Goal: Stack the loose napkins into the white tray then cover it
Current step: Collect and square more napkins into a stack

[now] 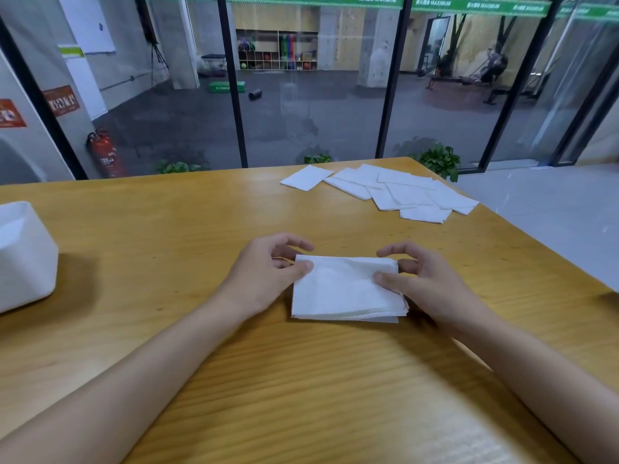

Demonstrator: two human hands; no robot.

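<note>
On the wooden table [167, 229], a stack of napkins [345, 289] lies flat near the person. The left hand [264, 276] pinches its left edge and the right hand [425, 279] its right edge, thumbs on top. I think the sides should be squared gently before lifting. The white tray [23, 256] stands far left, well apart. The loose napkins [395, 192] lie scattered at the far right.

Napkin stack [345, 289] on table [201, 212] between left hand [264, 276] and right hand [422, 279]; loose napkins [402, 192] spread beyond right hand; tray [23, 256] far left of left hand.
</note>
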